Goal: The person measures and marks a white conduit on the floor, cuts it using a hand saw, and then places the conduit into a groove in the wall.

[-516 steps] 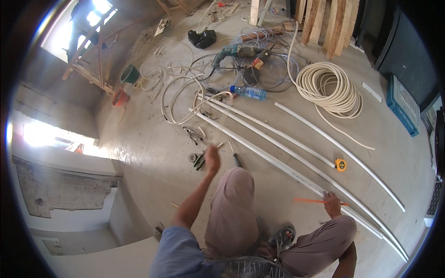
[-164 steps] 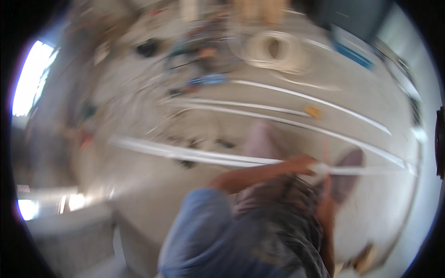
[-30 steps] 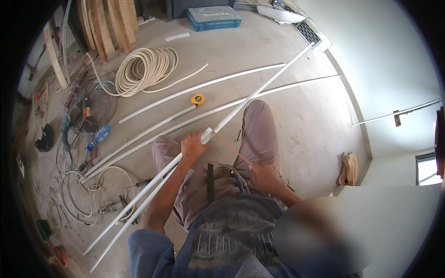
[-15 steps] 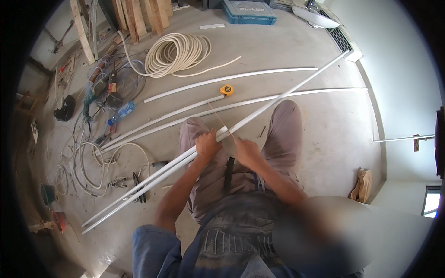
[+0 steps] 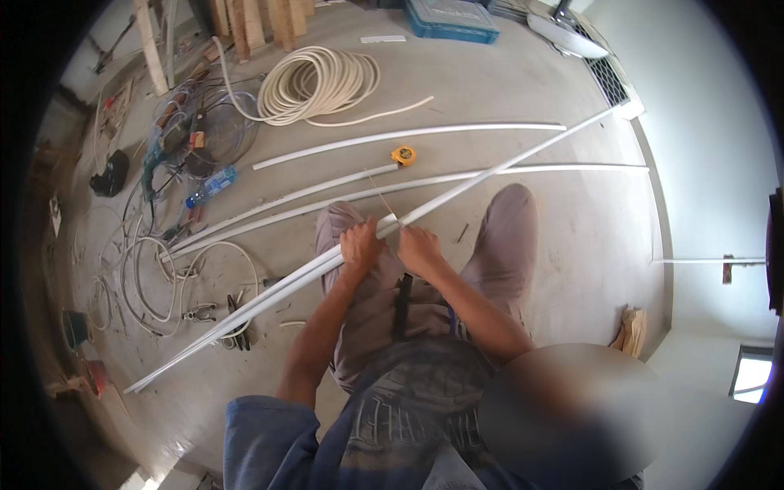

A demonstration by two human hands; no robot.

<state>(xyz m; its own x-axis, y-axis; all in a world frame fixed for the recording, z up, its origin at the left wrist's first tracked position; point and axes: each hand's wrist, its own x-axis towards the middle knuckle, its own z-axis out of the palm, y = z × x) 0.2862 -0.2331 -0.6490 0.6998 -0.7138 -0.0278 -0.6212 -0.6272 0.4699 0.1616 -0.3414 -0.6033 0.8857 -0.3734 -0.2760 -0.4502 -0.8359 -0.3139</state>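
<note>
My left hand [image 5: 361, 245] grips two white plastic pipes [image 5: 302, 282] lying diagonally over my lap, one reaching far to the upper right. Just right of it, my right hand [image 5: 418, 249] is closed on the near end of a thin orange blade-like strip [image 5: 379, 193], which crosses the pipes at the shorter pipe's end and points away from me. Beyond my knees lie more white pipes [image 5: 408, 131] on the floor, with a yellow tape measure [image 5: 403, 155] beside one pipe's end. Pliers [image 5: 200, 313] and cut pieces lie to the left.
A coil of cream hose [image 5: 314, 86], a water bottle [image 5: 212, 184], a power tool [image 5: 151, 167] among tangled tubing and cables, and a black bag [image 5: 106, 175] lie beyond. A teal case [image 5: 449, 23] and leaning planks [image 5: 245, 24] are at the back. A wall runs along the right.
Pipes that lay on the floor earlier are now raised across my lap. Over the last second my right hand has pushed forward to the pipes, sliding the strip further away from me across them.
</note>
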